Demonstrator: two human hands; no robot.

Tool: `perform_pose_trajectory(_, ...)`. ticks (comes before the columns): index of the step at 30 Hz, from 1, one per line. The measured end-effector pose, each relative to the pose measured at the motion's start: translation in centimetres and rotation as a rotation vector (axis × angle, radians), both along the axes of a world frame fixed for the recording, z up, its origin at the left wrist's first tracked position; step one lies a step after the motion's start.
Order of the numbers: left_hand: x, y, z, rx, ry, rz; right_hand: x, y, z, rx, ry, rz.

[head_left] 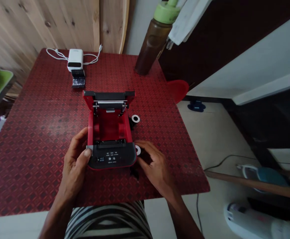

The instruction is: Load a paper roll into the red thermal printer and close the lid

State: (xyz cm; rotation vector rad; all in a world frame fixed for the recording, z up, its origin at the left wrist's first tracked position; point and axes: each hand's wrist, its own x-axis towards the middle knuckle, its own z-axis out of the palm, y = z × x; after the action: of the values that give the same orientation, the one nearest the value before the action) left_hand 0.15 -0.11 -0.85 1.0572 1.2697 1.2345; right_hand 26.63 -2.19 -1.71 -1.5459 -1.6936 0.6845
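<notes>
A small red and black printer [109,132] stands on the red patterned table [35,132], its lid tipped back and its red paper bay bare. My left hand [75,161] grips the printer's front left corner, thumb on the grey edge. My right hand [153,164] lies beside the front right corner, fingers curled over a small white roll [138,150] on the table. Whether they grip it I cannot tell. A second white ring on a black holder [135,119] sits just right of the printer.
At the far side lie a white charger box [75,59] with a looped cable and a black clip-like piece [78,79]. A brown bottle with a green cap [154,36] stands at the back right corner. The table's right edge drops to a floor with cables.
</notes>
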Motion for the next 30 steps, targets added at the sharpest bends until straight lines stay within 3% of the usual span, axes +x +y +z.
perform_pose_trajectory(2, 0.0, 0.0, -0.1, -0.01, -0.015, -0.018, 0.9, -0.3, 1.4, -0.005, -0.036, -0.022)
perform_pose_trajectory(5, 0.0, 0.0, 0.1, -0.01, -0.013, -0.028, 2.3, -0.4, 5.5, 0.036, -0.149, -0.007)
perform_pose_trajectory(8, 0.2, 0.0, 0.5, -0.012, -0.004, -0.015, 1.4, 1.0, 9.6, 0.167, -0.239, 0.142)
perform_pose_trajectory(10, 0.4, 0.1, 0.7, -0.012, -0.003, -0.014, -0.5, 2.8, 11.0, 0.244, -0.343, 0.29)
perform_pose_trajectory(13, 0.4, 0.2, 0.8, 0.016, 0.001, -0.022, -4.1, 5.6, 11.2, 0.259, -0.625, 0.438)
perform_pose_trajectory(17, 0.4, 0.2, 0.6, 0.054, -0.035, -0.034, -7.5, 7.7, 10.6, 0.074, -0.887, 0.455)
perform_pose_trajectory(23, 0.4, 0.1, 0.7, 0.01, -0.056, -0.056, -8.5, 8.6, 10.7, 0.059, -0.88, 0.44)
perform_pose_trajectory(30, 0.4, -0.1, 0.6, -0.024, -0.083, -0.068, -8.4, 10.0, 8.9, 0.05, -0.907, 0.416)
